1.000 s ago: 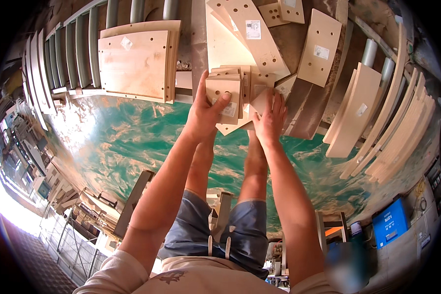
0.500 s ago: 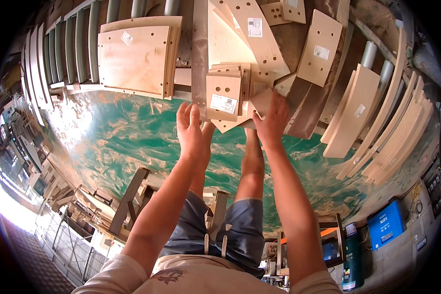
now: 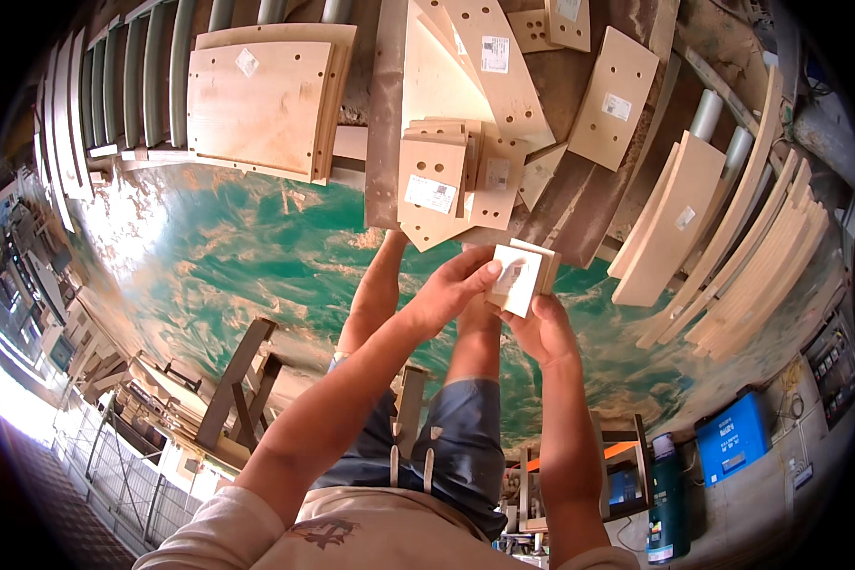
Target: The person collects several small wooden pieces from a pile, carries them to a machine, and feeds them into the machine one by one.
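Note:
My left hand (image 3: 453, 289) is closed, its thumb pressing on a white paper label (image 3: 517, 281) with a small dark print. Behind that label are the pale edges of a small wooden board (image 3: 548, 272), which my right hand (image 3: 547, 330) grips from below and the right. Whether the label is loose or stuck to the board, I cannot tell. Just beyond my hands, a stack of small drilled boards (image 3: 432, 161) with a white label on its top piece rests on larger panels. Partly under it lies another labelled board (image 3: 497, 176).
Curved drilled panels (image 3: 256, 114) lie stacked at the far left, beside grey rollers (image 3: 179, 85). A labelled board (image 3: 615, 95) rests on a brown beam to the right. Long curved strips (image 3: 760, 275) stand farther right. The green floor (image 3: 256, 256) is dusty; a dark frame (image 3: 237, 380) is nearer me.
Both hands have drawn back toward me and come together. My right hand has brought the small board from beside the stack, and my left thumb now presses on the white label.

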`<control>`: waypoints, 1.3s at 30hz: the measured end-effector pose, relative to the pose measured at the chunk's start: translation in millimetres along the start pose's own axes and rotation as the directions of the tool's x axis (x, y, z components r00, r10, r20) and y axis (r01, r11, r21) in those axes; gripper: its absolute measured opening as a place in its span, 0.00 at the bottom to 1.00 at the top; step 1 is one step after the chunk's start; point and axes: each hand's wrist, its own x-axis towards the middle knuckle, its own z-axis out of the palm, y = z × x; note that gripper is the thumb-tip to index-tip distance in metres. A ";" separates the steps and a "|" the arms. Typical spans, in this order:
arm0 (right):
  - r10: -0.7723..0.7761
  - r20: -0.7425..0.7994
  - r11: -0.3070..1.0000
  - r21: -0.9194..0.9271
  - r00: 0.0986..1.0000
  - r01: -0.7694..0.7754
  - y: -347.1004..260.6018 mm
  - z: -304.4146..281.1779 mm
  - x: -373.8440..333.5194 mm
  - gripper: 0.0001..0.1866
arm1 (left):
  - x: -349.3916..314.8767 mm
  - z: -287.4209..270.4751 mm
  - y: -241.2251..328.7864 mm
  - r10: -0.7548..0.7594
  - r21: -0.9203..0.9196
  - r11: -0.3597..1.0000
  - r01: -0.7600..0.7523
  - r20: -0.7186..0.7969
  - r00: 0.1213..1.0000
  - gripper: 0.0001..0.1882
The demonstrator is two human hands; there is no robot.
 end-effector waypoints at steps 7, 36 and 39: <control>0.013 0.118 0.999 0.028 0.993 -0.017 -0.2 3.2 -0.9 0.51 | 2.8 11.4 26.8 0.000 -0.057 0.998 0.007 0.123 0.992 0.30; -0.530 -0.072 0.562 -0.776 0.845 0.286 -15.2 -15.6 -3.5 0.28 | 46.9 33.2 0.8 0.116 0.342 0.934 -0.105 -0.011 0.993 0.37; -0.507 -0.231 0.664 -0.719 0.830 0.206 -35.1 -48.8 11.1 0.29 | 74.7 19.3 -37.6 0.351 0.482 0.829 -0.283 -0.054 0.935 0.32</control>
